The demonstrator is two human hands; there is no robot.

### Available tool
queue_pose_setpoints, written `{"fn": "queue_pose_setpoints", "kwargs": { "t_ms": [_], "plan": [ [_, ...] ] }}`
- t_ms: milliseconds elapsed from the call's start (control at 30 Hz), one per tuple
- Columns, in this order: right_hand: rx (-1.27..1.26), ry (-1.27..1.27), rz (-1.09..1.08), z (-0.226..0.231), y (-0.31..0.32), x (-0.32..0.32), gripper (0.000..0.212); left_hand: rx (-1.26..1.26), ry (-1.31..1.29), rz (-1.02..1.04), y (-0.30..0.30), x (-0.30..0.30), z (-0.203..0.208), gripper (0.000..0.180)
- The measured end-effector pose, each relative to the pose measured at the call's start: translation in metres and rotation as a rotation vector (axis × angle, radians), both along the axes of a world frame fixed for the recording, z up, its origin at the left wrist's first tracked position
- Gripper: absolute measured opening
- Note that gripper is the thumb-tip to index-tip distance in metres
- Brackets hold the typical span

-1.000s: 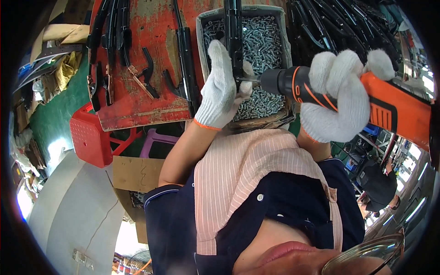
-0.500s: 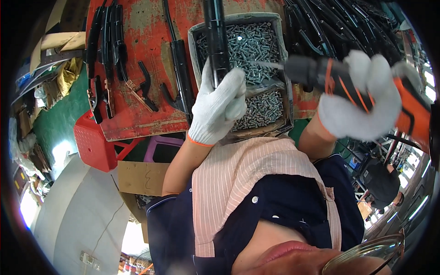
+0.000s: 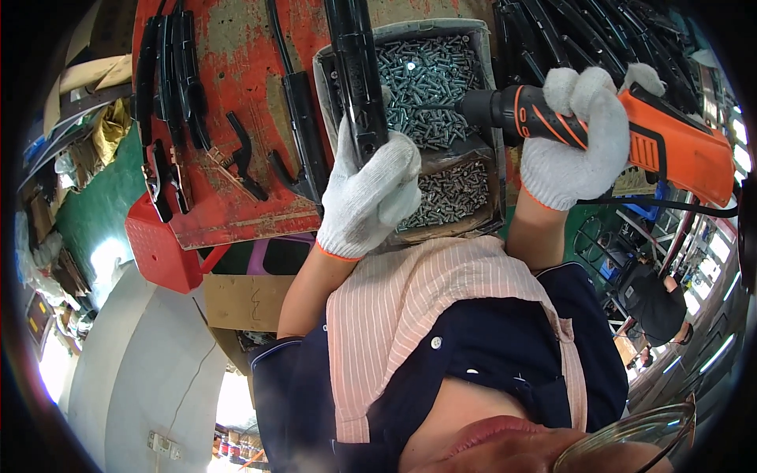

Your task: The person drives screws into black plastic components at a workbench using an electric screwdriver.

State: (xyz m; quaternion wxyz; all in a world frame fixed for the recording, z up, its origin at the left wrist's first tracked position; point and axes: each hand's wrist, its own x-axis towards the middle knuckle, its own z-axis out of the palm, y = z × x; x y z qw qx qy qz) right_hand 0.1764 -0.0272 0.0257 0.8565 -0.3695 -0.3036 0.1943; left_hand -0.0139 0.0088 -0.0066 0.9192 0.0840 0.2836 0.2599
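Observation:
My left hand (image 3: 371, 189), in a white knit glove, is wrapped round the lower end of a long black tubular handle (image 3: 356, 71), which points away from me. In my gloved right hand (image 3: 579, 142) is an orange and black power screwdriver (image 3: 676, 146), lying sideways with its chuck to the left. Its thin bit reaches over the screws toward the handle; whether the tip touches it I cannot tell. Beneath both is a worn box (image 3: 497, 102) with many loose silvery screws (image 3: 438, 94) in its far part and more screws (image 3: 453, 197) in its near part.
On the worn red table (image 3: 236, 55), several black handles (image 3: 169, 71) and copper-jawed clamps (image 3: 236, 162) lie left of the box. More black handles (image 3: 583, 39) are heaped at the far right. A red stool (image 3: 162, 244) stands by the near left corner. The screwdriver's cord (image 3: 662, 206) trails right.
My right hand has brought the screwdriver leftward, its bit now closer to the black handle. The handle and my left hand have shifted slightly left, and the handle leans more.

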Motion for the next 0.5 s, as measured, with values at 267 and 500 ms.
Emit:
{"fn": "queue_pose_setpoints", "kwargs": {
  "t_ms": [267,500],
  "plan": [
    [0.054,0.011,-0.004,0.022,-0.016,0.030,0.018,0.177,0.260,-0.100,-0.001,0.018,0.004,0.072],
    [0.124,0.167,0.173,0.030,-0.026,0.038,0.017,0.258,0.359,-0.069,-0.005,0.026,0.006,0.064]
  ]
}}
